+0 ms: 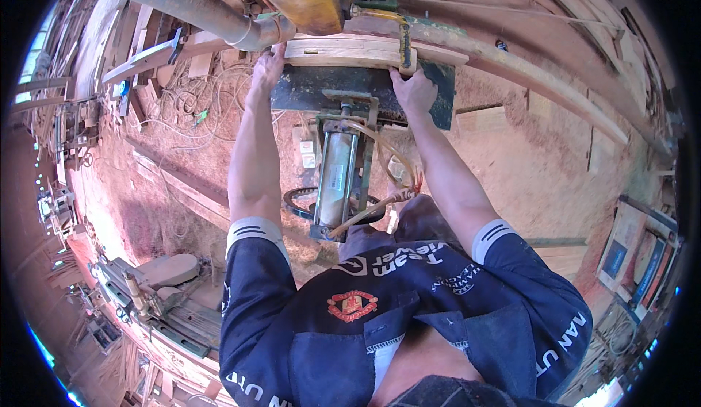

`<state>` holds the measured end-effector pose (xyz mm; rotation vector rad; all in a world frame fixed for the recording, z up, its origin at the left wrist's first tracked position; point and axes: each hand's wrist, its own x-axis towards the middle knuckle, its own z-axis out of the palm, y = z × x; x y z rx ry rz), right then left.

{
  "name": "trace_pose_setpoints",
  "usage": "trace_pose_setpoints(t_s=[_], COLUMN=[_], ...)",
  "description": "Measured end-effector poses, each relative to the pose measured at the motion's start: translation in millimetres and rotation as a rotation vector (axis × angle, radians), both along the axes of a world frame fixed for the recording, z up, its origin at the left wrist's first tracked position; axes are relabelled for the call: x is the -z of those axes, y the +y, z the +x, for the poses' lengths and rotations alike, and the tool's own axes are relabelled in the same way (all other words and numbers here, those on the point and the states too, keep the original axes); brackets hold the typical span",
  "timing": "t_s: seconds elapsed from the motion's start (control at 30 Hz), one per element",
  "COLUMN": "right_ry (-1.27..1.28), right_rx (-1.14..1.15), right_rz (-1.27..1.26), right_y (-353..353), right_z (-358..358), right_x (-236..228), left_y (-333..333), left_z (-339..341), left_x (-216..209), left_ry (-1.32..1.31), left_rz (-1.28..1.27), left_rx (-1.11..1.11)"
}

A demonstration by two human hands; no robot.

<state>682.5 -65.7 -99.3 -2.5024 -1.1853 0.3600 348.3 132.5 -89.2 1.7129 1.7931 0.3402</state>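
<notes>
A pale, slightly curved wooden piece (343, 61) with a small slot near its left end lies along the far edge of a dark metal machine table (328, 89). My left hand (269, 67) is closed at the left end of this piece, beside a grey duct. At its right part, my right hand (415, 91) grips with the thumb against the near edge; some of its fingers are hidden. Just beyond that hand stands a worn yellow bracket (404, 36). Below the table, between my forearms, a pneumatic cylinder (337, 170) with hoses points toward me.
A yellow machine housing (303, 2) and the thick grey duct (175, 2) stand beyond the table. A long timber (548, 86) runs off to the right. Coiled hose (212, 104) and scrap wood lie at left on the dusty floor. A handwheel (299, 202) sits beside the cylinder.
</notes>
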Motion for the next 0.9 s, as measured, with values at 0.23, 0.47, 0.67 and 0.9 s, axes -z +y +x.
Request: trace_pose_setpoints(t_s=[0.23, 0.47, 0.67, 0.9], right_ry=[0.003, 0.058, 0.319, 1.256], right_rx=[0.014, -0.036, 0.134, 0.312], right_rz=[0.015, -0.068, 0.535, 0.238], right_y=[-1, 0, -113, -239], right_z=[-4, 3, 35, 17], right_x=[-3, -6, 14, 142], left_y=[-15, -79, -196, -489], left_z=[14, -9, -167, -372], left_x=[-3, -42, 3, 108], left_ry=[-0.205, -0.469, -0.551, 0.060], left_rz=[0.072, 0.119, 0.109, -0.277], left_rx=[-0.075, -0.147, 0.036, -0.174])
